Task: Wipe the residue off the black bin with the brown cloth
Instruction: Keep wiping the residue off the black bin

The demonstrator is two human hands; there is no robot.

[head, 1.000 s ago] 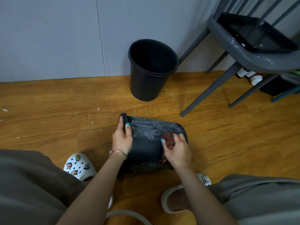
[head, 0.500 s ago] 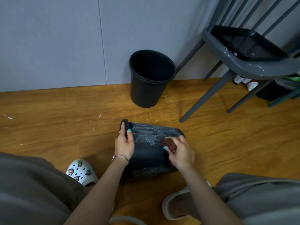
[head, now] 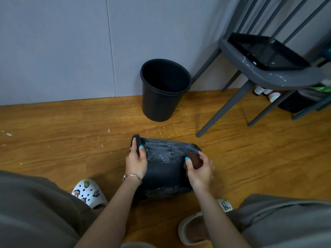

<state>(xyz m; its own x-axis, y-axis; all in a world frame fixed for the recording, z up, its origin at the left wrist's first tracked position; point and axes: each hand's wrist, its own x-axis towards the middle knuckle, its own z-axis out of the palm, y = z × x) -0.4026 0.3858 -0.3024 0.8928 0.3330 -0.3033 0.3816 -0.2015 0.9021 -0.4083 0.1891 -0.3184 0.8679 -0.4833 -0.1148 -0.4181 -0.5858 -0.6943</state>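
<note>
Two hands on the job from my head view. My right hand point(head: 199, 170) has its fingers curled closed around the bunched brown cloth point(head: 195, 160), thumb on the near side, and presses it against the black bin point(head: 166, 169) at its base end. My left hand point(head: 136, 162) is wrapped over the bin's rim end, thumb lying on the side wall, the other fingers hooked over the rim; a thin bracelet point(head: 132, 176) sits at that wrist. I see the bin lying on its side on the wooden floor point(head: 53, 149), between my two white shoes point(head: 88, 193), rim to the left. White smeared residue point(head: 161, 151) covers its upper side, between my hands. A second black bin point(head: 163, 90) stands upright by the grey wall point(head: 71, 42), well apart. A grey chair point(head: 259, 76) stands at right with a black tray point(head: 266, 51) on its seat.
</note>
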